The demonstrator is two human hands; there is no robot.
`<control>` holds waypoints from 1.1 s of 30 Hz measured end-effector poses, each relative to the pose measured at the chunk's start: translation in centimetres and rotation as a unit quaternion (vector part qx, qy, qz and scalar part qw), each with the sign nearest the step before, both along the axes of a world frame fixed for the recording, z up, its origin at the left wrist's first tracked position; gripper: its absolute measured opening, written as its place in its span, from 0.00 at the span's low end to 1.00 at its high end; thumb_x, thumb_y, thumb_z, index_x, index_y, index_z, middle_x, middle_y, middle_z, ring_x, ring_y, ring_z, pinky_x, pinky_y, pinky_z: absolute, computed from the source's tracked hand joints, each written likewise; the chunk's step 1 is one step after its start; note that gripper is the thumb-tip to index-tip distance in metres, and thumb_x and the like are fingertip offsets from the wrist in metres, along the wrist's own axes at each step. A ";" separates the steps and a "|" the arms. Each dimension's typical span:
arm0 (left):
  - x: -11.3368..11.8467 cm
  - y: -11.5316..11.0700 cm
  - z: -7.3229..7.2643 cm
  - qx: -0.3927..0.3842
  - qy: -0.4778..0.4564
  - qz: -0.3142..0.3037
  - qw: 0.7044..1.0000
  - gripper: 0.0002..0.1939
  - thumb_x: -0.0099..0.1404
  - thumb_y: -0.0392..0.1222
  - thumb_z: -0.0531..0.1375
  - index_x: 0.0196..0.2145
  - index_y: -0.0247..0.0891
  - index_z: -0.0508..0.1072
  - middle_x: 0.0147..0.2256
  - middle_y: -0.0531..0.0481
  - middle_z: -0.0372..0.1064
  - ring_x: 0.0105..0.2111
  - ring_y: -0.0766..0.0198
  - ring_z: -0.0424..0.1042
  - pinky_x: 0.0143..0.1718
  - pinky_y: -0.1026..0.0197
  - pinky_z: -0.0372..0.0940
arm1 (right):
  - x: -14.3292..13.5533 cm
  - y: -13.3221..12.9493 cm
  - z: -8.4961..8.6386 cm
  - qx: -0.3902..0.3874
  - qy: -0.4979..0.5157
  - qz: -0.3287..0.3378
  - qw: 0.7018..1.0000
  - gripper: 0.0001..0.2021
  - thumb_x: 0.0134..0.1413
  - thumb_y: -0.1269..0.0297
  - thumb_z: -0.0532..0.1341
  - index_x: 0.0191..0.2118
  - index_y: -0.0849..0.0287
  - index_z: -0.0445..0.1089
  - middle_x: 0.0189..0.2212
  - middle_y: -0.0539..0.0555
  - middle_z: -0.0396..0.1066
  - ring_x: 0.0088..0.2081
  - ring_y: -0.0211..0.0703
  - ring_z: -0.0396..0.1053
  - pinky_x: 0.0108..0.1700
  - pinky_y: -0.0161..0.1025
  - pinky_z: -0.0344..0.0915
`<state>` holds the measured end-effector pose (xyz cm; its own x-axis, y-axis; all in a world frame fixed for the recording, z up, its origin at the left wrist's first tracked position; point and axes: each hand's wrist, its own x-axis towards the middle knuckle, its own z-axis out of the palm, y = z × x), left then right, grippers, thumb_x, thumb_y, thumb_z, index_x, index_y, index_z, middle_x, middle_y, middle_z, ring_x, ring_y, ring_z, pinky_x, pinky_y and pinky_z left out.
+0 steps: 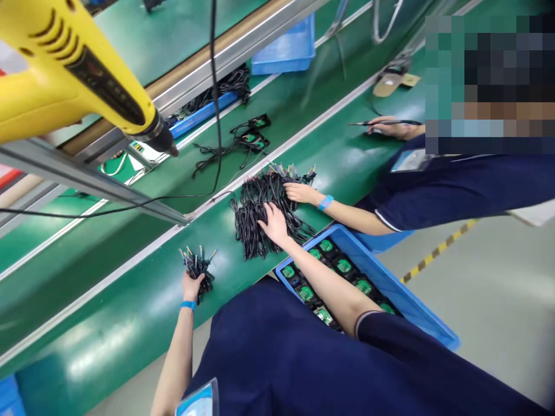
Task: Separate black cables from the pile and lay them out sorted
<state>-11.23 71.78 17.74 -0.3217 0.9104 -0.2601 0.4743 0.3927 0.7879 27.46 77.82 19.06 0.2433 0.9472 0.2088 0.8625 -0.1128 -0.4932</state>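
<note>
Right now, cord sorting seems to be the step in hand. The left hand [191, 286] is closed around a small bunch of black cords [202, 268], coloured wire ends pointing to the far side. The right hand [275, 224] lies with fingers outstretched on the big cord pile [254, 234], in the middle of the green bench [121, 318]; whether it pinches any cord, I cannot tell. A co-worker's hand [301, 193] rests on the pile's right side, so I'd say the next move calls for freeing cords gently, without snagging neighbours.

On the near right, a blue bin [433, 329] holds rows of black parts with green boards [344, 266]. Over on the far side, a long blue tray [206, 118] is heaped with more dark cords [234, 81]. Farther right sits another blue box [284, 49]; its contents I can't make out.
</note>
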 end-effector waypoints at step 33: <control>-7.3 -0.8 -3.5 -0.026 -0.079 0.074 0.994 0.28 0.54 0.63 0.63 0.35 0.32 0.73 0.19 0.55 0.63 0.19 0.68 0.61 0.24 0.64 0.57 | 0.2 0.0 -2.0 0.008 -0.008 0.047 0.999 0.34 0.60 0.57 0.53 0.68 0.68 0.49 0.66 0.70 0.49 0.66 0.61 0.52 0.66 0.56 0.55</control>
